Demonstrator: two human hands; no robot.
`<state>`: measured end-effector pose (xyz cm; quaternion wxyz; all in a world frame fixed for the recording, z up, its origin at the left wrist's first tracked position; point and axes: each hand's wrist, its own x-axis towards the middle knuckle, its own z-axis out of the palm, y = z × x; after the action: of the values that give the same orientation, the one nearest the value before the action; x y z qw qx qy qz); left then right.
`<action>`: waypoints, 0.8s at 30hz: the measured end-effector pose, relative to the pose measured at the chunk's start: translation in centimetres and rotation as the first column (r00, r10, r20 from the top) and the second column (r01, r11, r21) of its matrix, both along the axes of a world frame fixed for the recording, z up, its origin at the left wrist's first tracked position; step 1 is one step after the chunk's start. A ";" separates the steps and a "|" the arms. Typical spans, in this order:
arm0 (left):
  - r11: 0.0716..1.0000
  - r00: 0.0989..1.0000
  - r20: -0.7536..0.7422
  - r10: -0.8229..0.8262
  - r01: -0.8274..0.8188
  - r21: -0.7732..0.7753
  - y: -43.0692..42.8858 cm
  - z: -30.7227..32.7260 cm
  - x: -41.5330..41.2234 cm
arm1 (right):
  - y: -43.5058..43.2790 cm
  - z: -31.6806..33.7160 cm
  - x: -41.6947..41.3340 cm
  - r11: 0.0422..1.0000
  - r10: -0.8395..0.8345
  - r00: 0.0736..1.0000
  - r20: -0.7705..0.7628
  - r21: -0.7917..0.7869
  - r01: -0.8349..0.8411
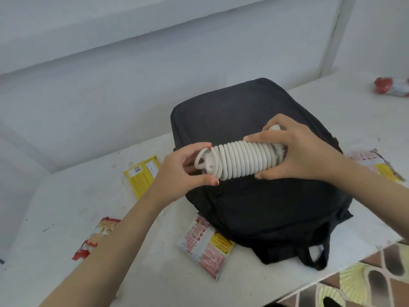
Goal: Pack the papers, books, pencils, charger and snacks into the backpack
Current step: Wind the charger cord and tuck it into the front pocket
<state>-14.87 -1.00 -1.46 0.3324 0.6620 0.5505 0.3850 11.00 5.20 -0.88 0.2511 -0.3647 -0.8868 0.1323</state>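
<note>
Hands, left (pixel 186 171) and right (pixel 303 154), grip opposite charger (pixel 241 160) ends.

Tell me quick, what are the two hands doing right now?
Left hand: grips one end of the white charger, which has its cable wound round it.
Right hand: grips the other end of the charger.

A plain home room (likely), with white walls (pixel 110 96), scuffed table (pixel 66 207), patterned floor (pixel 365 284).
</note>
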 end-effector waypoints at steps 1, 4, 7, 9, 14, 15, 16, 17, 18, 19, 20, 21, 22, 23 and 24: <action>1.000 0.998 0.057 -0.002 0.002 0.006 -0.4 -0.1 0.1 | -0.5 -0.1 0.0 1.000 -0.015 1.000 -0.016 -0.003 0.015; 1.000 0.943 0.333 0.010 -0.009 -0.004 -1.3 -0.5 0.7 | -2.3 -0.4 -0.1 0.995 -0.091 0.984 -0.151 -0.061 0.082; 0.998 0.849 0.527 -0.026 0.052 -0.034 -1.8 -0.3 1.5 | -4.2 -0.7 -0.7 0.983 -0.173 0.947 -0.271 -0.106 0.149; 0.991 0.777 0.628 -0.037 0.108 -0.075 -2.1 -0.1 2.0 | -5.4 -0.8 -1.1 0.972 -0.226 0.925 -0.304 -0.126 0.196; 0.945 0.640 0.768 0.019 0.240 -0.224 -2.6 -0.2 2.4 | -8.0 -1.5 -1.4 0.936 -0.350 0.881 -0.319 -0.165 0.312; 0.928 0.599 0.800 0.040 0.275 -0.253 -2.7 -0.3 2.4 | -8.4 -1.6 -1.4 0.928 -0.370 0.872 -0.320 -0.168 0.332; 0.913 0.561 0.826 0.054 0.307 -0.269 -2.8 -0.4 2.4 | -8.8 -1.6 -1.4 0.921 -0.389 0.865 -0.318 -0.170 0.352; 0.901 0.533 0.844 0.057 0.337 -0.274 -2.8 -0.5 2.4 | -9.2 -1.7 -1.4 0.913 -0.408 0.858 -0.313 -0.172 0.371; 0.892 0.515 0.856 0.049 0.363 -0.269 -2.8 -0.6 2.4 | -9.6 -1.8 -1.4 0.905 -0.425 0.851 -0.307 -0.173 0.390; 0.885 0.509 0.860 0.026 0.388 -0.256 -2.8 -0.7 2.4 | -10.0 -1.8 -1.4 0.897 -0.441 0.845 -0.304 -0.174 0.405; 0.879 0.512 0.859 -0.007 0.412 -0.238 -2.8 -0.9 2.3 | -10.4 -1.8 -1.4 0.891 -0.454 0.838 -0.304 -0.178 0.418; 0.871 0.514 0.856 -0.047 0.441 -0.217 -2.7 -1.0 2.2 | -10.8 -1.7 -1.4 0.885 -0.465 0.831 -0.304 -0.180 0.430; 0.861 0.509 0.856 -0.086 0.470 -0.193 -2.6 -1.1 1.9 | -11.2 -1.5 -1.4 0.880 -0.475 0.826 -0.302 -0.178 0.441; 0.849 0.503 0.856 -0.122 0.499 -0.172 -2.5 -1.2 1.7 | -11.6 -1.2 -1.4 0.876 -0.483 0.825 -0.295 -0.172 0.451; 0.834 0.503 0.849 -0.163 0.530 -0.154 -2.4 -1.1 1.5 | -11.9 -0.9 -1.3 0.873 -0.488 0.825 -0.285 -0.167 0.459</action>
<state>-13.41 -3.39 -2.60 0.7430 0.4292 0.2549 0.4459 9.70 -6.72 -1.80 0.3989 -0.5582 -0.7090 0.1632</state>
